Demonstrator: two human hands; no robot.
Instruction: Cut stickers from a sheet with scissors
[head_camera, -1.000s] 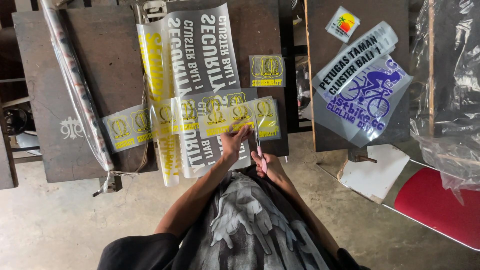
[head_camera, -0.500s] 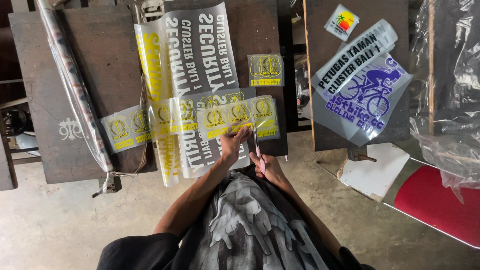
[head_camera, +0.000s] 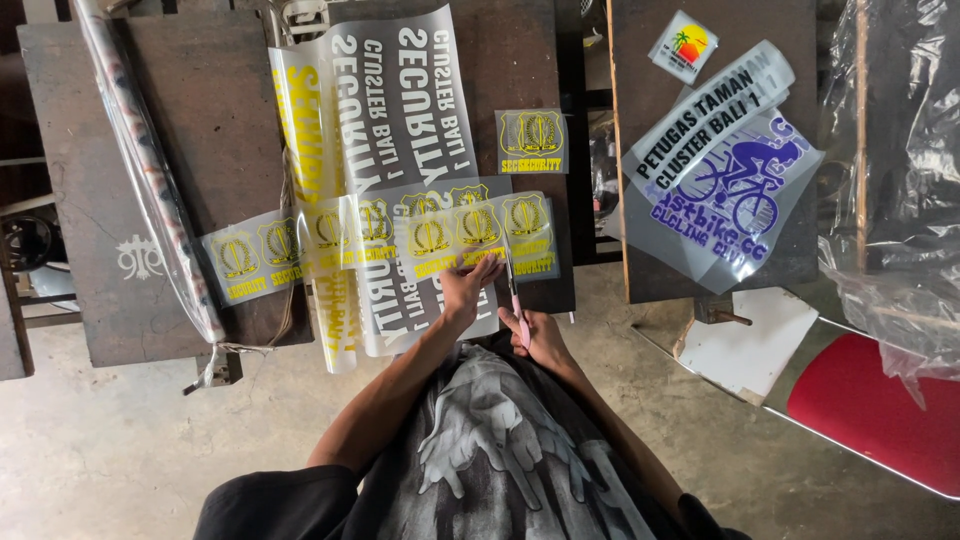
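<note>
Left hand: the left hand (head_camera: 468, 288) lies flat, fingers spread, pressing on the near edge of the strip of yellow badge transfers (head_camera: 400, 235), at its right part.
Right hand: the right hand (head_camera: 540, 335) sits just beside the left, closed round the pink handle of a cutting tool (head_camera: 514, 290) whose thin tip points up into the strip's right end, between two badges.
Hands together or apart: close but not touching, each clamped to its own job, one pinning, one gripping.
Strip: a row of clear film badges in yellow print, running left to right across the front of the dark wooden table (head_camera: 90, 190); it lies over the long lettered film sheet (head_camera: 400, 120).
Single badge: one cut yellow badge piece (head_camera: 532, 141) rests apart, up and right of the strip.
Roll: a rolled plastic sheet (head_camera: 140, 170) lies diagonally on the table's left side.
Second table: to the right, a purple cyclist transfer (head_camera: 735, 195) overlaps a grey lettered film; a small sunset sticker (head_camera: 684, 45) sits above them.
Floor: a white board (head_camera: 750, 340) and a red panel (head_camera: 880, 420) lie at lower right.
</note>
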